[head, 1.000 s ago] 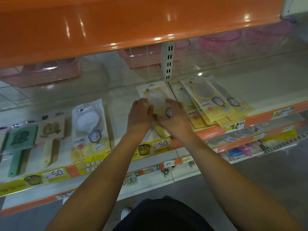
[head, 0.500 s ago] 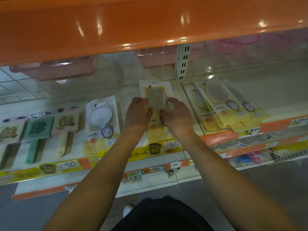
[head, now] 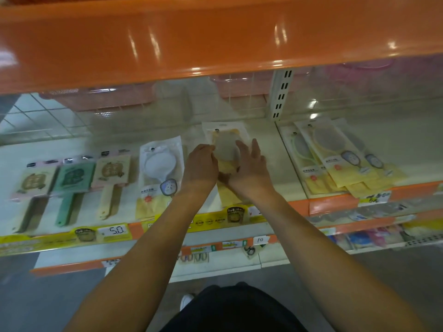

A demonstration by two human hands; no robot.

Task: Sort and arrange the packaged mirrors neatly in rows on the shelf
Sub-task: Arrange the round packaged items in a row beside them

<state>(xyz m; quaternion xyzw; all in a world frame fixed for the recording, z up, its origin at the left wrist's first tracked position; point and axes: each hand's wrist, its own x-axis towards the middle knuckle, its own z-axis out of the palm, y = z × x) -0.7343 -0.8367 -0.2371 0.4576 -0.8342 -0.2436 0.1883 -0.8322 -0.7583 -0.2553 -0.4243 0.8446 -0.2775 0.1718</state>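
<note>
Both hands — left hand (head: 201, 167), right hand (head: 249, 171) — steady a yellow mirror pack (head: 226, 140) mid-shelf (head: 275, 152); left row tidy, right pile (head: 340, 161) unsorted

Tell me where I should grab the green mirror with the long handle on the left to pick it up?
Probably by its long handle. The green hand mirror lies flat on the shelf, handle pointing toward the front edge, so reach in from the front. Similar mirrors lie close on both sides, leaving little room to come in sideways.
</note>
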